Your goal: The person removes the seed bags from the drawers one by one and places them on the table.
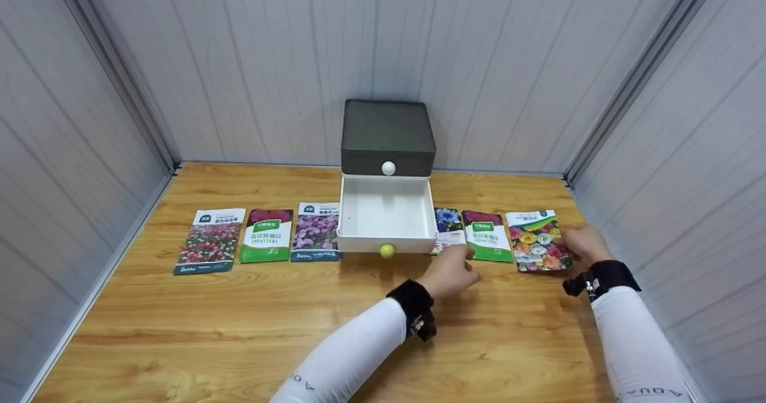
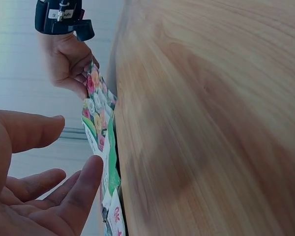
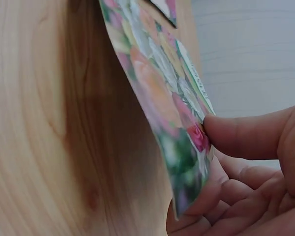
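Observation:
My right hand [image 1: 589, 244] pinches the right edge of a flower seed packet [image 1: 537, 242] between thumb and fingers. Pink, yellow, white and orange blooms cover this packet, which slants up from the wooden table in the right wrist view. Lower and to the left, my left hand [image 1: 450, 274] hovers with nothing in it, its thumb and fingers spread apart in the left wrist view. Just beyond it lie a green-and-white seed packet [image 1: 488, 235] and a blue-flower seed packet [image 1: 449, 229], the latter partly hidden by the drawer and the hand.
A small dark-topped drawer box [image 1: 388, 126] stands against the back wall. Its white lower drawer [image 1: 388, 245] with a yellow-green knob is pulled out, nothing inside. Left of it lie three seed packets: purple-flowered [image 1: 316, 232], green-and-white [image 1: 266, 236] and pink-flowered [image 1: 209, 241]. Panel walls enclose the table.

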Available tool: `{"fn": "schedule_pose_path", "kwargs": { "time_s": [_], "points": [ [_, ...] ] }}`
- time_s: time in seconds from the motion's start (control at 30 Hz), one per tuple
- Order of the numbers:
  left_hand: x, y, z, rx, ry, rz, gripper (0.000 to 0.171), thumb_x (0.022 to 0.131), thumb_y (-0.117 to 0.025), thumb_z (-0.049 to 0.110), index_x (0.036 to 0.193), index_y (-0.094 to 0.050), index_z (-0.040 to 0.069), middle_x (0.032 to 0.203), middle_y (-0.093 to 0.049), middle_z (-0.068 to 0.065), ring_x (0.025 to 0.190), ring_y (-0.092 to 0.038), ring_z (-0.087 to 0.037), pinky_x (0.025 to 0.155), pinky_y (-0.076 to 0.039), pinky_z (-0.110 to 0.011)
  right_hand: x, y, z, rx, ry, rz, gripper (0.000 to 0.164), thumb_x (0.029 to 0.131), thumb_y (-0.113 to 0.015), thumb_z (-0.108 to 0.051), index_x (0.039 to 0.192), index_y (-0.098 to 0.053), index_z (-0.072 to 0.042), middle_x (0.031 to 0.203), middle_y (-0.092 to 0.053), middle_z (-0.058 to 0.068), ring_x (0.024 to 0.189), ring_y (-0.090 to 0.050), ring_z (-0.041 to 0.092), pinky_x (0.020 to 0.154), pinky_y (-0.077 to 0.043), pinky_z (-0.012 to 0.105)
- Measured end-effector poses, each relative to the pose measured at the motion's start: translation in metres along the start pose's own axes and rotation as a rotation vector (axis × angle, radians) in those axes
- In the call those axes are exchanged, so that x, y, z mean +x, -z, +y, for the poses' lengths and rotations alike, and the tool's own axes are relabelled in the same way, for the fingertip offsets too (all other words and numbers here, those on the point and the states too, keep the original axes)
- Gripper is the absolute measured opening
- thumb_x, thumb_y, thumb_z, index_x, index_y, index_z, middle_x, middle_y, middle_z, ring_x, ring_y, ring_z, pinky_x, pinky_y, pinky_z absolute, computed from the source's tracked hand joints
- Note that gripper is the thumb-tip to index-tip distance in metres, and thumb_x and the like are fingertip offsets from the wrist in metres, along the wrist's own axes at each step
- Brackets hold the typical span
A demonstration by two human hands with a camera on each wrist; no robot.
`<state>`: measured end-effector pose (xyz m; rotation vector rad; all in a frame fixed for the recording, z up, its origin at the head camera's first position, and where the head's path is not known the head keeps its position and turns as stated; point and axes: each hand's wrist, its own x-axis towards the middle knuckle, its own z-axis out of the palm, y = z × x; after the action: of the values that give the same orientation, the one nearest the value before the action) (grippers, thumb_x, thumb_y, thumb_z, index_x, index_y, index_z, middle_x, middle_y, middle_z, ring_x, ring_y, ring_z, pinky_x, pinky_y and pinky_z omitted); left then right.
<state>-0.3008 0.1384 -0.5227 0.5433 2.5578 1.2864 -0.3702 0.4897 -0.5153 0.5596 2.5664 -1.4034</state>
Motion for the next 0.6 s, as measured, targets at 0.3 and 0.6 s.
{"fn": "schedule_pose_path", "kwargs": {
  "time_s": [0.3,0.6],
  "points": [
    [-0.005,0.000,-0.003,0.004,-0.023,0.001,0.050,0.097,-0.086,0.015,0.140,-0.067,-0.004,0.129,-0.074,-0.017,0.103,-0.072,-0.018,0.094,-0.061,-0.031,0.004,-0.008,0.005,-0.071,-0.011,0.012,0.011,0.103,-0.068,-0.008,0.099,-0.060,-0.001,0.081,-0.050,0.003,0.070,-0.050,0.019,0.060,-0.043,0.030],
    [-0.015,0.011,0.009,0.020,-0.039,-0.039,0.051,0.099,-0.085,0.017,0.144,-0.068,-0.001,0.135,-0.074,-0.016,0.110,-0.073,-0.017,0.095,-0.061,-0.029,0.004,-0.011,0.007,-0.063,-0.038,0.051,0.017,0.104,-0.069,-0.013,0.111,-0.066,0.003,0.103,-0.060,0.011,0.088,-0.058,0.023,0.069,-0.051,0.031]
  ]
}}
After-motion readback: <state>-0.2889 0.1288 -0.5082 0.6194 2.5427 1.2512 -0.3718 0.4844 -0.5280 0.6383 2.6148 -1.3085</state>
